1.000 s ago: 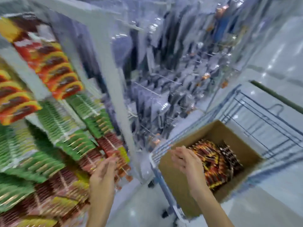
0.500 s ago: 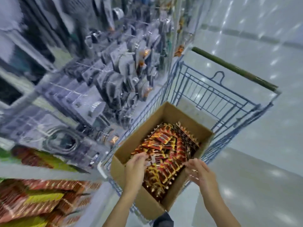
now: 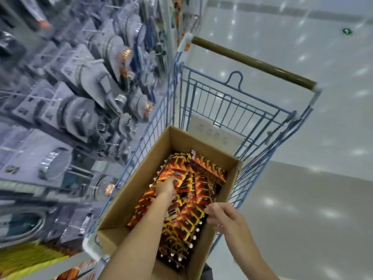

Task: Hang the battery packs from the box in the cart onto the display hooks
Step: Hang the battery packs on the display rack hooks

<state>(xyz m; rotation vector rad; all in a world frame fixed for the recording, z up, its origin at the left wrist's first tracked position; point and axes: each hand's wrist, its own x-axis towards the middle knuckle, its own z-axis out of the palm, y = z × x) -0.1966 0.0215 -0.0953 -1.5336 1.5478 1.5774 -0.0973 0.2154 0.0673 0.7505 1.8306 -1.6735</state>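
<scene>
Right hand hovering at box rim, fingers loosely curled, holding nothing. Left hand digging into battery packs filling the box; fingertips buried, grip can't tell. Cart carrying the box, glossy floor showing right of the hands, hanging display racks left.

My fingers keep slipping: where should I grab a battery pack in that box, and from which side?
Probably pinch the upper edge of a battery pack from above. The packs lean in overlapping rows inside the cardboard box, so their top edges show, and the walls block a sideways reach. The left hand reaches in from above.
</scene>
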